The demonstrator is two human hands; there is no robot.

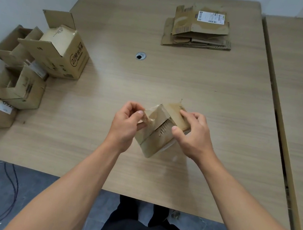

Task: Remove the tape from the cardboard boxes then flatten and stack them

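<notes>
We are pinching the crumpled clear tape strip (147, 119) with our left hand (126, 124), thumb against forefinger, at the left corner of the small brown cardboard box (156, 135); our right hand (192, 135) is gripping the opposite side.

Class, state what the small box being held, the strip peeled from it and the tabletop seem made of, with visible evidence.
Small brown box: cardboard, matte, creased brown faces. Clear crumpled strip pinched by left hand: probably plastic tape, glossy, see-through. Pale tabletop: wood-grain, possibly laminate; smooth, even streaks.
</notes>
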